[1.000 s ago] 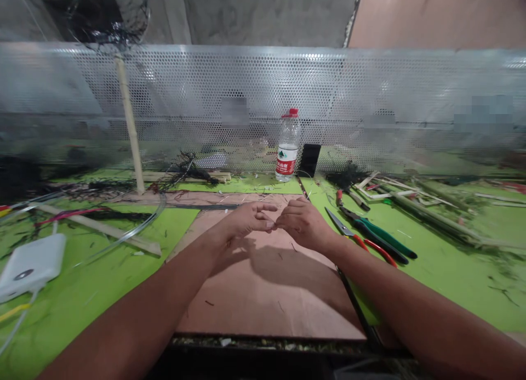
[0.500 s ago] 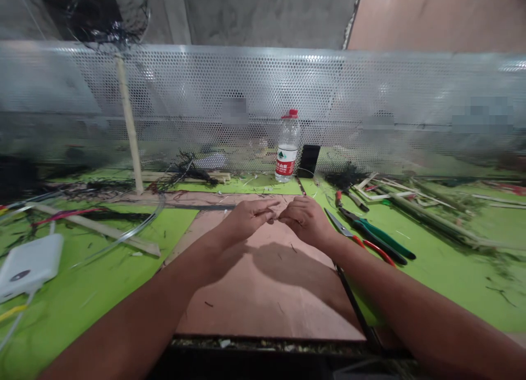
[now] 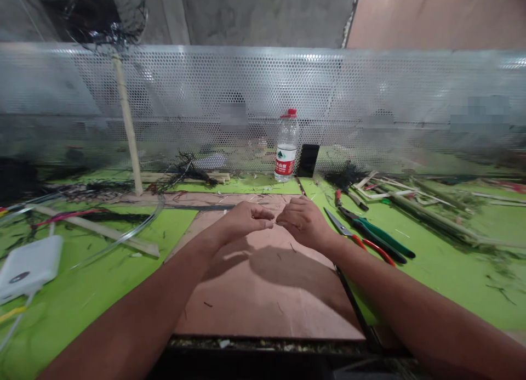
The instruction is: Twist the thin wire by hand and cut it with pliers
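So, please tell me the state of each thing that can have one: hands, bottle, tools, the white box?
left hand: fingers curled, tips pinched against the right hand's; what they pinch is too small to tell
right hand: curled the same way, over the board
bottle: upright, red cap on
scissors: lying flat, blades shut
pliers: lying flat beside the scissors
white box: lying flat, cable attached

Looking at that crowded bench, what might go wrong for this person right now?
Whatever the left hand and right hand pinch between their fingertips is too small to make out; dropped, it might vanish among the scraps on the brown board. The open scissors and green-handled pliers lie close beside the right hand, so a sideways sweep could meet a blade.
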A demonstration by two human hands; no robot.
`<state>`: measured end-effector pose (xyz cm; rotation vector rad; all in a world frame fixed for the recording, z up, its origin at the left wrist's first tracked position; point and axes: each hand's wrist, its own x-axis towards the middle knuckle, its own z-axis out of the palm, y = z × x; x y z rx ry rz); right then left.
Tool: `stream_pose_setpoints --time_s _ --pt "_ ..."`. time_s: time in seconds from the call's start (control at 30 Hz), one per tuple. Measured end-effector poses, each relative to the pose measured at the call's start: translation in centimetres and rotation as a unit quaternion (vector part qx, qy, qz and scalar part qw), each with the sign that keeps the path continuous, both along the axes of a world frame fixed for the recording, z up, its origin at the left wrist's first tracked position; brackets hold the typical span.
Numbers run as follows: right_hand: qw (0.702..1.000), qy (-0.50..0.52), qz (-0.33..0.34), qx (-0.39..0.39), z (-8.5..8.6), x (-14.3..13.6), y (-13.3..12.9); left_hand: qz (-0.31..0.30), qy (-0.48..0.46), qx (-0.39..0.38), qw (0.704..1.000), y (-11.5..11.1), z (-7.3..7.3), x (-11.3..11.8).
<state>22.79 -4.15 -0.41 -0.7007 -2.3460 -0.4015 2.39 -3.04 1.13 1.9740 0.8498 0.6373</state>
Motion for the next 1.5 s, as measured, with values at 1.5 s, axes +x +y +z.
stream_pose_setpoints --time_s 1.5 --pt "0.996 -0.021 0.077 -0.027 0.3 -0.6 -0.7 -0.083 0.041 -0.152 0.984 -0.2 0.4 -0.4"
